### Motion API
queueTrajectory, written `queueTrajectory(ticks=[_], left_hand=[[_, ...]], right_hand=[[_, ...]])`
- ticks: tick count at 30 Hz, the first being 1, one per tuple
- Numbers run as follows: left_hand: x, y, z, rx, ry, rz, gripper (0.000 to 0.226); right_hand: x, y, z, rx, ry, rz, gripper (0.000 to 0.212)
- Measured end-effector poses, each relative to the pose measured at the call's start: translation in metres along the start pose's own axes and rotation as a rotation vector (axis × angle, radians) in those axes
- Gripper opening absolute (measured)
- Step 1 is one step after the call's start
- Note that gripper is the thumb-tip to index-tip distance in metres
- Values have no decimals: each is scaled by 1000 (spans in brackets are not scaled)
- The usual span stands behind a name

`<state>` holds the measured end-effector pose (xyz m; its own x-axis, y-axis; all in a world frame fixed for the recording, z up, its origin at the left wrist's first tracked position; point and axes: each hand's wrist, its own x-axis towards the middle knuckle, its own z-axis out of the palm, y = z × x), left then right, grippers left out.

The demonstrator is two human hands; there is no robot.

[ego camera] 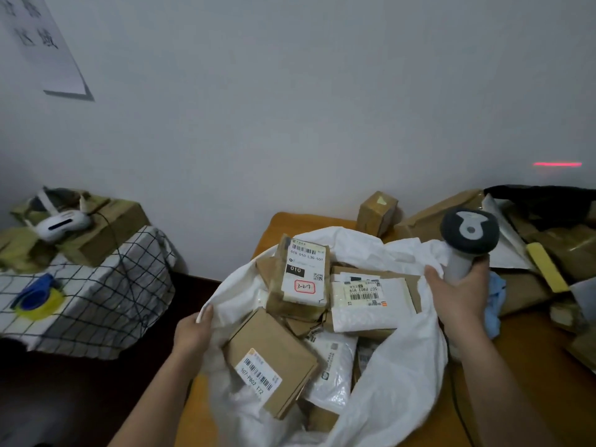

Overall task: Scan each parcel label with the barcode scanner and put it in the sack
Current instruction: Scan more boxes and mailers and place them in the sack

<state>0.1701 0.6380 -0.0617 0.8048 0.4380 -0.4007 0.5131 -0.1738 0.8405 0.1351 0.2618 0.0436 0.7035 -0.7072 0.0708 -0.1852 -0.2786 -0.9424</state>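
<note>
A white sack (396, 366) lies open on the orange table (516, 356), filled with several labelled parcels. A brown box (274, 359) with a barcode label lies at the front of the sack. An upright brown parcel (303, 275) and a white mailer (371, 301) lie behind it. My left hand (193, 333) grips the sack's left rim. My right hand (461, 295) grips the grey barcode scanner (467, 237) by its handle and also pinches the sack's right rim. The scanner's red line (557, 164) falls on the wall.
A small brown box (376, 214) stands at the table's back by the wall. Flattened cardboard, a black bag (548, 204) and a yellow strip lie at the right. A side table with a checked cloth (96, 301) at the left carries a headset, boxes and a blue-yellow tape dispenser.
</note>
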Motion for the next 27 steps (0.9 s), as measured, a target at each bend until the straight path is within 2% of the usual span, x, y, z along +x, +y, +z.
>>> queueTrajectory(ticks=[3, 6, 8, 9, 12, 15, 17, 20, 22, 24, 27], left_hand=[[-2, 44, 1, -151, -26, 70, 41], [-6, 115, -4, -293, -15, 170, 47], [-7, 147, -6, -405, -21, 159, 49], [-9, 153, -5, -428, -31, 138, 46], [-27, 169, -4, -427, -36, 128, 19], [-39, 205, -6, -503, 18, 230, 12], [-42, 214, -2, -470, 70, 280, 14], [-48, 211, 5, -373, 98, 245, 22], [-48, 220, 3, -405, 102, 321, 30], [-47, 226, 3, -339, 151, 385, 36], [-50, 207, 9, -182, 173, 314, 37]], right_hand=[[8, -15, -1, 29, -8, -44, 69], [21, -52, -9, 153, 76, -133, 70], [28, -73, -12, 220, 115, -206, 69], [30, -79, -12, 236, 110, -222, 69], [32, -92, -11, 241, 51, -245, 66], [44, -115, -19, 299, 123, -364, 65], [49, -127, -20, 318, 140, -400, 66], [48, -139, -22, 319, 126, -399, 65], [53, -151, -29, 372, 193, -450, 63], [61, -159, -33, 426, 243, -456, 65], [58, -148, -26, 366, 193, -370, 71]])
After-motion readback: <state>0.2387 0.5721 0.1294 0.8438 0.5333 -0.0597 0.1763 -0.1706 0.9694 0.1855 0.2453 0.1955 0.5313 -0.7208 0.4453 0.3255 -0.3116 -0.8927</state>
